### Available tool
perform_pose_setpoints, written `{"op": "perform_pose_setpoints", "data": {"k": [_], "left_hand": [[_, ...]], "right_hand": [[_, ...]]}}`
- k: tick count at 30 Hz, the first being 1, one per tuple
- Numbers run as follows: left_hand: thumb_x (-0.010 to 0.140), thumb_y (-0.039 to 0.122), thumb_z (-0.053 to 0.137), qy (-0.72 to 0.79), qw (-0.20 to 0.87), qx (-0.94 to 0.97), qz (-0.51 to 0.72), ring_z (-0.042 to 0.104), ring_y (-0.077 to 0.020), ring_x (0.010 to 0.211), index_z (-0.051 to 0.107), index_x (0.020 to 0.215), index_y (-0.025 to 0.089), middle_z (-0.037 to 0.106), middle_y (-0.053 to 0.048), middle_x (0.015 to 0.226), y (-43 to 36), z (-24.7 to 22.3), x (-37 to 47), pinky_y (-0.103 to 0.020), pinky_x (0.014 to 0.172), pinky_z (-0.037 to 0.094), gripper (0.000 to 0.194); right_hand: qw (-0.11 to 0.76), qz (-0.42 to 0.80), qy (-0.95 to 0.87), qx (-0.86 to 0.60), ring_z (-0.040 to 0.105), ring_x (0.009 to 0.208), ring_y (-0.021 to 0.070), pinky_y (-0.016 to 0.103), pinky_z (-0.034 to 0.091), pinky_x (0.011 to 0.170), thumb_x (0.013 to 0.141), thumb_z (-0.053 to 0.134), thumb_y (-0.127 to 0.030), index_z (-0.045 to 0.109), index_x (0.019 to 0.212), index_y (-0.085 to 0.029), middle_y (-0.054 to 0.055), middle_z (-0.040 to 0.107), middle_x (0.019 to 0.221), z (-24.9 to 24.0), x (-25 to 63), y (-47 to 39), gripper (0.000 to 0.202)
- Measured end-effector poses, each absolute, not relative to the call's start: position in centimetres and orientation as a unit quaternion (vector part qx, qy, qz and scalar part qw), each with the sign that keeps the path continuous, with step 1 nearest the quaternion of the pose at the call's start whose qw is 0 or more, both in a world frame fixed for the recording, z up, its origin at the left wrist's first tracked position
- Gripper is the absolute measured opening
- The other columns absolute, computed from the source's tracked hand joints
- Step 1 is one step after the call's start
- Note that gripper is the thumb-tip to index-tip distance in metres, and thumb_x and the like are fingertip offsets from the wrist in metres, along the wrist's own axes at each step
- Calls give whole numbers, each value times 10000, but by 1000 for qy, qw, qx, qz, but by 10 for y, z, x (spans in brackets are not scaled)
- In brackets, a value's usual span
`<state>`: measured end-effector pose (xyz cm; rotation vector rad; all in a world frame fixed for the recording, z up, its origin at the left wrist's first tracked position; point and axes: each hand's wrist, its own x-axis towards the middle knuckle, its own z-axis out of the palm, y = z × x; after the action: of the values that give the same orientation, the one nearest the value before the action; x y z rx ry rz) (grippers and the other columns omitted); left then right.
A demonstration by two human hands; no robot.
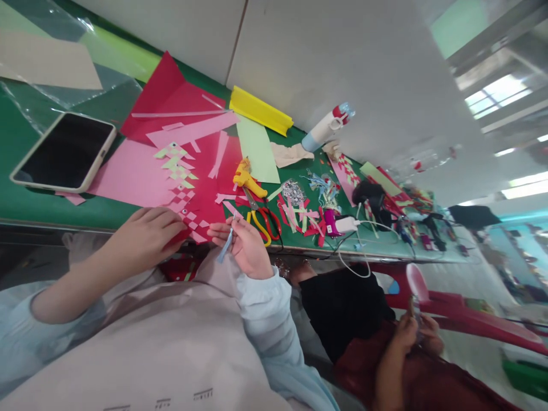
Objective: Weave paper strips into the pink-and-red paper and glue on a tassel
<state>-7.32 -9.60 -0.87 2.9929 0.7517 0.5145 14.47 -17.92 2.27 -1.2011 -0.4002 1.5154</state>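
Observation:
A small light-blue tassel (pixel 225 249) hangs from the thumb and fingers of my right hand (pixel 249 246), which is palm up over the table's front edge. My left hand (pixel 149 235) is palm down at the same edge, its fingers curled together; what lies under the fingertips is hidden. Between and beyond my hands lie woven paper fish (pixel 181 198) in pink, white and pale green with small round eyes. They rest on red paper (pixel 205 165) and a pink sheet (pixel 128 174).
A phone (pixel 64 151) lies at left. A yellow glue gun (pixel 249 178) and scissors (pixel 261 224) are right of the fish. Farther right are paper scraps (pixel 299 217), blue tassels (pixel 323 188), a bottle (pixel 327 128) and a white cable (pixel 363 224). Another person's hands (pixel 417 333) hold a phone.

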Motion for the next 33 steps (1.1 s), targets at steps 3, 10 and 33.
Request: {"op": "perform_pose_setpoints", "data": {"k": [3,10,33], "left_hand": [[957,307,480,236,-25,958,163,624,-275,963,673,1001,165,708,-113,999,-99,-9,-73,-393,814,468,244],[944,313,519,247,-62,954,160,631,-280,973,672,999,153,720,-113,1005,-103,-11,-71,-403,831,471,228],[878,216,622,228,-136,925,272,675,-234,893,701,950,209,756,-67,957,-110,-16,-74,-388,834,518,107]], "right_hand": [[557,645,-157,-499,756,874,228,336,620,661,931,564,-329,525,851,-212,77,775,848,23,145,-179,147],[564,641,-186,-486,758,868,231,322,614,663,880,637,-399,538,866,-208,76,774,850,16,147,-182,215],[215,151,-619,-740,674,878,228,324,476,796,938,551,-220,683,887,-195,92,741,931,29,167,-106,143]]}}
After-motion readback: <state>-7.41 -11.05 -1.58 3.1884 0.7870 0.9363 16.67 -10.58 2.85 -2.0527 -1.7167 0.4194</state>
